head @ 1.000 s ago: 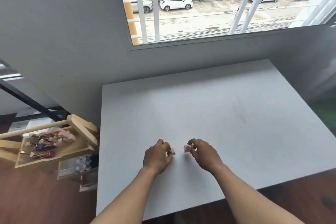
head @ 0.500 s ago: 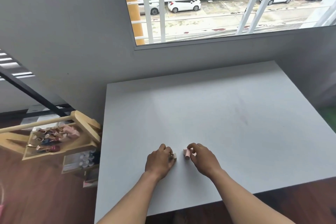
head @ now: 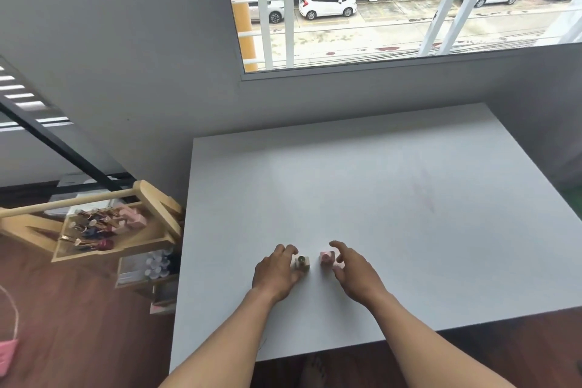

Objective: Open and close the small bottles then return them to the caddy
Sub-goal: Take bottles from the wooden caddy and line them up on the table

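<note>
Two small bottles stand upright on the white table [head: 378, 198] near its front edge. One is beige with a gold cap [head: 302, 262], the other is pink with a pink cap [head: 327, 257]. My left hand [head: 275, 272] lies just left of the beige bottle, fingers apart and curved beside it. My right hand [head: 354, 274] is spread just right of the pink bottle, holding nothing. I cannot tell whether either hand touches its bottle. The wooden caddy [head: 110, 250] stands off the table's left side, with several small bottles lying in its top tray.
A lower shelf of the caddy holds white-capped bottles [head: 156, 263]. A grey wall and a window [head: 393, 9] rise behind the table. Dark wooden floor lies to the left, with a pink bag [head: 6, 353] at the frame's edge.
Both hands were closed on the two bottles on the table. Now the fingers have spread and drawn slightly apart, leaving both bottles standing in view. The camera has also shifted a little.
</note>
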`<control>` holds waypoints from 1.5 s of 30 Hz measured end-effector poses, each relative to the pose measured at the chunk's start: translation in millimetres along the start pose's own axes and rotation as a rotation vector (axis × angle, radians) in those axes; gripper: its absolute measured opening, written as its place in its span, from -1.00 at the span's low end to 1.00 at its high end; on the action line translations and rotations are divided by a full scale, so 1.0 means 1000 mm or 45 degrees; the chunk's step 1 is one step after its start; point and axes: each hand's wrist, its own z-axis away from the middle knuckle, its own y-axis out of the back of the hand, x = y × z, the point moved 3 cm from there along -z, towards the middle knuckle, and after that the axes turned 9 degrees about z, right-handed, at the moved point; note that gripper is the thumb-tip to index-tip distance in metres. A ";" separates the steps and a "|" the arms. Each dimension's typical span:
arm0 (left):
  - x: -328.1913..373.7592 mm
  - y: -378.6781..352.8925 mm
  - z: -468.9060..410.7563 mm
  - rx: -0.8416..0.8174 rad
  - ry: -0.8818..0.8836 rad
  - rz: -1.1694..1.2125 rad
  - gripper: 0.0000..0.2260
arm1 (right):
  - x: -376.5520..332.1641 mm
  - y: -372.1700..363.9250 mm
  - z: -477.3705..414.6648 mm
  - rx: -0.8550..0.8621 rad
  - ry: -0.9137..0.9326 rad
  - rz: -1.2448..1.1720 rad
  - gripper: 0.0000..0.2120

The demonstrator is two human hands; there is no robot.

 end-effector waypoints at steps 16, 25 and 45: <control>-0.057 0.019 0.042 0.134 0.234 0.122 -0.86 | -0.072 -0.060 0.024 -0.440 0.036 0.100 -0.78; -0.140 0.084 0.065 0.368 0.345 0.229 -0.79 | -0.195 -0.081 0.002 -0.393 0.263 0.128 -0.67; -0.370 0.235 0.100 0.631 0.693 0.268 -0.89 | -0.427 -0.151 -0.071 -0.234 0.544 0.223 -0.79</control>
